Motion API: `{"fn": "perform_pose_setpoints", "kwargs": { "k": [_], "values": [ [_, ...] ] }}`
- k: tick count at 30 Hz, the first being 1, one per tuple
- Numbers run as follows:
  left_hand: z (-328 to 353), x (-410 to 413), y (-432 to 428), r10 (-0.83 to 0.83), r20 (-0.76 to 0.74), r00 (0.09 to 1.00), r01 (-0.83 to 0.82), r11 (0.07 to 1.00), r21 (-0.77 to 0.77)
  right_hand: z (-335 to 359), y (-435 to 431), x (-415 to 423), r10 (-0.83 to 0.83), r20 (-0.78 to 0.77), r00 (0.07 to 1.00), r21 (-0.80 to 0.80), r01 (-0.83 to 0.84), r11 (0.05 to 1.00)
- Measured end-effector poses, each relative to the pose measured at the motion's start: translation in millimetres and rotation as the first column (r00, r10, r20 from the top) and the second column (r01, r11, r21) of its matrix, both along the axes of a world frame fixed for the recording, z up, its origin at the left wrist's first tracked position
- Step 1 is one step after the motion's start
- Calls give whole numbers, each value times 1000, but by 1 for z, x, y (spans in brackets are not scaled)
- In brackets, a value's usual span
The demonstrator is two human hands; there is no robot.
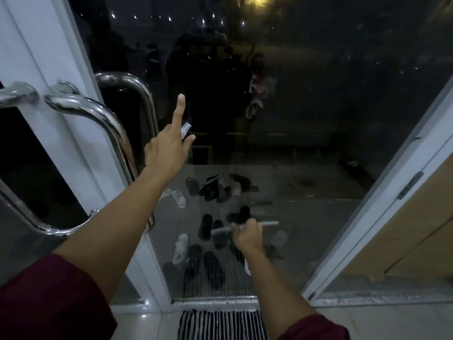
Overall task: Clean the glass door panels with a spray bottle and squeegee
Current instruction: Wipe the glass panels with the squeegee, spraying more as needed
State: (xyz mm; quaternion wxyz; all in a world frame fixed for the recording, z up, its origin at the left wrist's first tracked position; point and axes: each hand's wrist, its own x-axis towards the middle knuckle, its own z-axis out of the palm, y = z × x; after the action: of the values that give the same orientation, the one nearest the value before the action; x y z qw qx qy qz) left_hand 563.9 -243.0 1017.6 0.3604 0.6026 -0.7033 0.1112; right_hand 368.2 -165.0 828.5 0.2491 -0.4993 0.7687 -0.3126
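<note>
Closest in, a striped mat (pixel 220 325) lies at the door sill, prob there to catch drips. Next is the right hand (pixel 246 238), low down, fingers curled tight round the squeegee (pixel 267 224). Its whitish blade sits crossways against the lower glass panel (pixel 318 119). Imo that's the low end of a pull, tho I can't tell if the blade actually touches.

Higher up, the left hand (pixel 169 148) is just beside the steel pull handle (pixel 110 119). The index finger is straight up, w/ the thumb and other fingers pinching a small whitish thing. I reckon that's the spray bottle (pixel 185 128), mostly hidden behind the hand. It's held high prob bc the upper glass needs wetting next.

Past the glass, shoes (pixel 210 187) are scattered on the step outside.
</note>
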Motion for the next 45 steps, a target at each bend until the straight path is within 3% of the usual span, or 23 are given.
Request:
{"fn": "perform_pose_setpoints", "kwargs": {
  "k": [2, 5, 10, 14, 22, 25, 36, 40, 45],
  "values": [
    [1, -1, 2, -11, -8, 1000, 11, 1000, 9, -13, 13, -5, -60, 49, 997, 77, 56, 995],
    [5, -2, 5, -5, -9, 1000, 5, 999, 46, 2, 14, -7, -76, 83, 994, -2, 76, 997],
    [12, -2, 13, -26, -29, 999, 28, 997, 79, 54, 4, -14, -119, 67, 991, -202, 130, 971],
    [17, -2, 23, -57, -61, 997, 60, 997, 46, 86, 6, -21, -213, -41, 976, -390, 181, 903],
    [92, -11, 28, -114, -81, 990, 104, 988, -109, 191, -6, -41, -182, -254, 950, -625, -17, 780],
    [125, -17, 34, -170, -119, 978, 153, 978, -142, 235, -9, -46, -169, -338, 926, -713, -134, 689],
    [232, -34, 36, -242, -156, 957, 210, 958, -197, 409, -15, -36, -362, -656, 663, -737, -456, 499],
    [257, -42, 33, -208, -140, 968, 176, 961, -215, 466, -22, -12, -303, -738, 602, -665, -573, 479],
    [271, -47, 24, -133, -123, 983, 111, 978, -175, 515, -33, 16, -372, -754, 542, -655, -572, 494]
  ]
}}
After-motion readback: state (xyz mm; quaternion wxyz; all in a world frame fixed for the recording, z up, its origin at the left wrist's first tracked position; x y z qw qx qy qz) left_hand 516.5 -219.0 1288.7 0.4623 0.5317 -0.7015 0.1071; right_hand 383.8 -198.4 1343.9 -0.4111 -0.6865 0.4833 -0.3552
